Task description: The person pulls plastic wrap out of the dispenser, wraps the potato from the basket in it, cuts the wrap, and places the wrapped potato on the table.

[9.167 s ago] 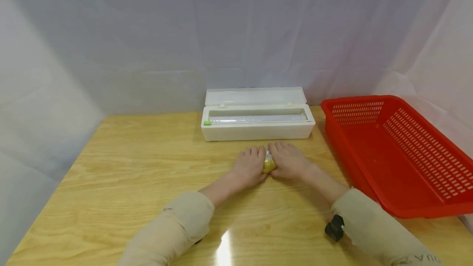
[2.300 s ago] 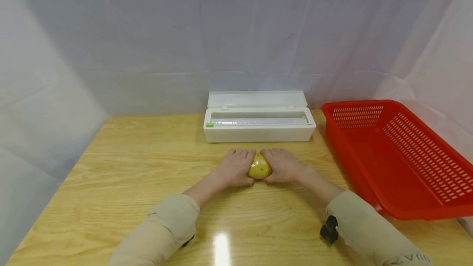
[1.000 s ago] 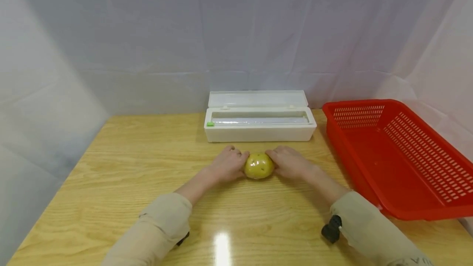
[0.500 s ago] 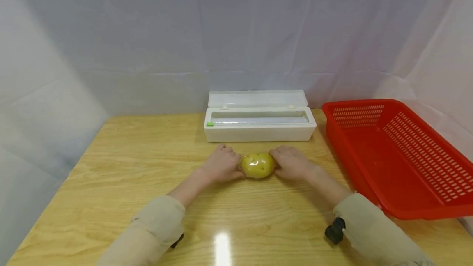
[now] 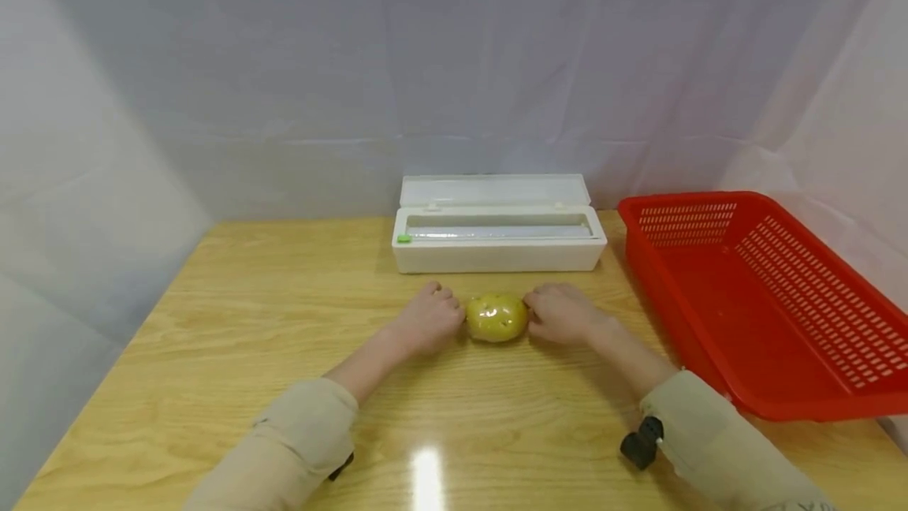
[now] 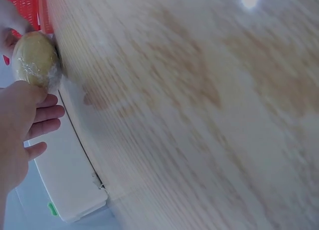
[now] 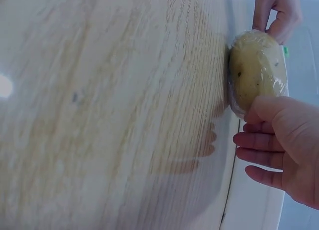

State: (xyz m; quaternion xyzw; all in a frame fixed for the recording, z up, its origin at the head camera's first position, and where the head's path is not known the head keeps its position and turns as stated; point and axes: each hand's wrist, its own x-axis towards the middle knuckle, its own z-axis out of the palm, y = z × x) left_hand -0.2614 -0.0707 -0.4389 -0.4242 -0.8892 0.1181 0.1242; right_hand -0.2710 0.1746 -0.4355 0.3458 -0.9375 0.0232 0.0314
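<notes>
A yellow potato (image 5: 496, 318) wrapped in shiny clear cling film lies on the table, long side across, between the two hands. At its left end my left hand (image 5: 431, 318) pinches the film between thumb and index finger; the other fingers stand loosely bent in the left wrist view. My right hand (image 5: 563, 315) pinches the opposite end the same way, as the right wrist view shows. Wrinkled film gathers at the potato (image 6: 36, 55) near the left thumb. Dark spots mark the potato's skin (image 7: 246, 75).
Behind the hands stands a white cling film dispenser (image 5: 499, 257), lid raised, a roll inside and a green slider at its left. A red plastic basket (image 5: 681, 322) sits at the right of the wooden table (image 5: 284, 298). White cloth (image 5: 454, 61) hangs behind.
Both hands earlier covered most of the potato; they have since drawn apart to its two ends, leaving it in view. The left hand's fingers have curled in more. Dispenser and basket stay put.
</notes>
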